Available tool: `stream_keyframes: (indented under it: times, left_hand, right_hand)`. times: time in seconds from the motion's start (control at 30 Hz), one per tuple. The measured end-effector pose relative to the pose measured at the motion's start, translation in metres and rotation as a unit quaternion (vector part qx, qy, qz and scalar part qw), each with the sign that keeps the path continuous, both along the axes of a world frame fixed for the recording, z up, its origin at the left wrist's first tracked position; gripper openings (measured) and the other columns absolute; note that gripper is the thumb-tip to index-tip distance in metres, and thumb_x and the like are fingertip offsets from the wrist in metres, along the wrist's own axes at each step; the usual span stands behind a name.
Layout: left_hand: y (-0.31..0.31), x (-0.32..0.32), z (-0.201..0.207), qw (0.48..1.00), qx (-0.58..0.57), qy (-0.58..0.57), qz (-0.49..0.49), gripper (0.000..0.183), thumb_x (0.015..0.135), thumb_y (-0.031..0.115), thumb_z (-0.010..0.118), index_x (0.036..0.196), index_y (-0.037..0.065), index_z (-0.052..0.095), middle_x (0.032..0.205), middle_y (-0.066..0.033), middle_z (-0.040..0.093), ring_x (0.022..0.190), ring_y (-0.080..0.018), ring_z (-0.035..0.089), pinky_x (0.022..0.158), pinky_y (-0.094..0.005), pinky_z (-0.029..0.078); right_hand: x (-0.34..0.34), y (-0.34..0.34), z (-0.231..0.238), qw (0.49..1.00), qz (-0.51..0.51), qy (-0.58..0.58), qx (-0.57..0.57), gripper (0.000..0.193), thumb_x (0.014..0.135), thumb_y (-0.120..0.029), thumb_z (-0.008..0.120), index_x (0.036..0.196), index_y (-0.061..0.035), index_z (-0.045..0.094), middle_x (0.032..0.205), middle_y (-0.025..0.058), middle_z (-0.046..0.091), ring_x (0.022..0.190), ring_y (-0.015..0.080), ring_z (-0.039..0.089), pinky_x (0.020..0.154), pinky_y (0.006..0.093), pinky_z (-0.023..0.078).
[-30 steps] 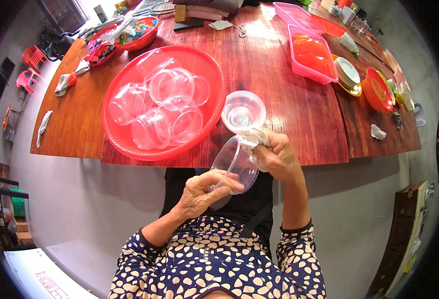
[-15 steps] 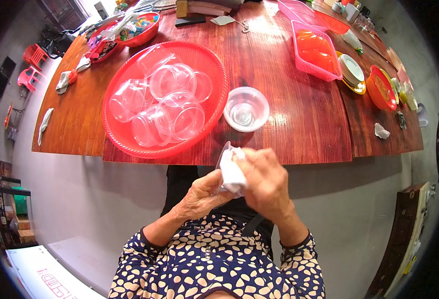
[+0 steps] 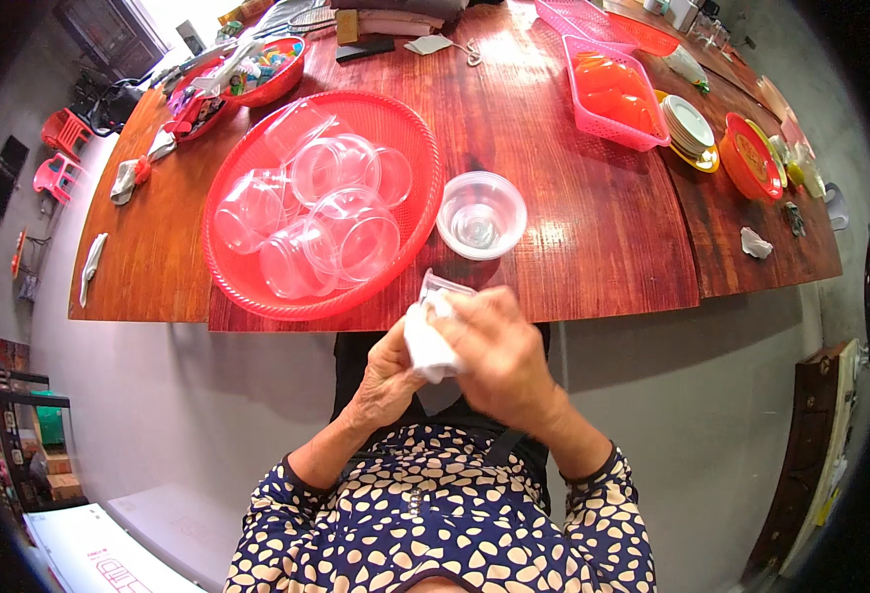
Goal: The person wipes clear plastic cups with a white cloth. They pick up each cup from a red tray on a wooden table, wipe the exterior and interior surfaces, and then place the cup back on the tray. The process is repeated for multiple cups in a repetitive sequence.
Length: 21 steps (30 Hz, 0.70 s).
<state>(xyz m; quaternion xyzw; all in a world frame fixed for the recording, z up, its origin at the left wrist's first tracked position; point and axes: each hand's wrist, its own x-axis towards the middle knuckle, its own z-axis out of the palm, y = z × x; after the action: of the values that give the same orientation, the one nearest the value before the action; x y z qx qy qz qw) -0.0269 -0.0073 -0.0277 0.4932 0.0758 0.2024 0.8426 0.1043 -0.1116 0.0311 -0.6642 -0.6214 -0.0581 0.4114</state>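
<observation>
In front of the table's near edge, my left hand (image 3: pixel 383 383) grips a clear plastic container (image 3: pixel 447 282); only its rim and part of its wall show. My right hand (image 3: pixel 506 358), somewhat blurred, is closed on a white cloth (image 3: pixel 429 341) pressed against that container. Beyond my hands, a round clear plastic bowl or stack of bowls (image 3: pixel 482 210) rests upright on the wooden table. To its left lies a large red woven tray (image 3: pixel 219 259) with several clear plastic containers (image 3: pixel 354 235) heaped in it, some tipped on their sides.
A pink basket (image 3: pixel 642 140) with orange-red items stands at the right, near white plates (image 3: pixel 689 124) and a red bowl (image 3: pixel 751 158). Red basins (image 3: pixel 272 91) of small goods sit at the far left. Crumpled white pieces (image 3: pixel 755 243) lie near the table's edges.
Both hands have shifted slightly left with the container and cloth. My right hand has moved the cloth across the container. The view has turned a little; the tray and bowl stay put.
</observation>
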Motion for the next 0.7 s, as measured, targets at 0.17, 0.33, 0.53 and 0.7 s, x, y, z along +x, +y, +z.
stream_keyframes:
  times: [0.17, 0.33, 0.53, 0.7]
  left_hand:
    - [0.003, 0.006, 0.019, 0.983, -0.168, -0.052, -0.044, 0.013, 0.091, 0.010, 0.061, 0.093, 0.005, 0.049, 0.135, -0.0227, 0.047, 0.117, -0.0233, 0.053, 0.099, -0.0366, 0.045]
    - [0.001, 0.006, 0.030, 0.984, -0.156, -0.044, -0.071, 0.008, 0.091, 0.004, 0.056, 0.088, 0.004, 0.049, 0.131, -0.0277, 0.047, 0.122, -0.0328, 0.049, 0.089, -0.0449, 0.054]
    - [0.004, 0.011, 0.037, 0.975, -0.214, -0.046, -0.033, 0.006, 0.092, 0.003, 0.054, 0.091, 0.005, 0.048, 0.132, -0.0256, 0.048, 0.118, -0.0298, 0.054, 0.087, -0.0450, 0.055]
    - [0.007, 0.010, 0.027, 0.972, -0.219, -0.072, -0.042, 0.010, 0.091, 0.007, 0.058, 0.097, 0.005, 0.050, 0.123, -0.0190, 0.055, 0.110, -0.0205, 0.058, 0.093, -0.0339, 0.051]
  right_hand:
    - [-0.017, -0.011, -0.010, 0.991, -0.024, -0.104, 0.085, 0.036, 0.070, -0.010, 0.065, 0.105, 0.0010, 0.065, 0.110, 0.0156, 0.061, 0.093, 0.0252, 0.057, 0.075, 0.0361, 0.049]
    - [0.022, -0.008, -0.005, 0.976, -0.022, 0.191, 0.106, 0.035, 0.072, 0.003, 0.060, 0.107, 0.0013, 0.062, 0.109, 0.0186, 0.062, 0.097, 0.0334, 0.061, 0.084, 0.0402, 0.049]
    - [0.005, -0.008, -0.014, 0.975, -0.103, 0.153, 0.124, 0.043, 0.072, -0.001, 0.065, 0.115, 0.0016, 0.061, 0.109, 0.0184, 0.061, 0.096, 0.0349, 0.058, 0.084, 0.0390, 0.047]
    - [-0.017, -0.010, -0.012, 0.984, -0.016, -0.086, 0.156, 0.037, 0.066, -0.006, 0.067, 0.102, -0.0004, 0.069, 0.111, 0.0174, 0.061, 0.090, 0.0266, 0.059, 0.073, 0.0331, 0.050]
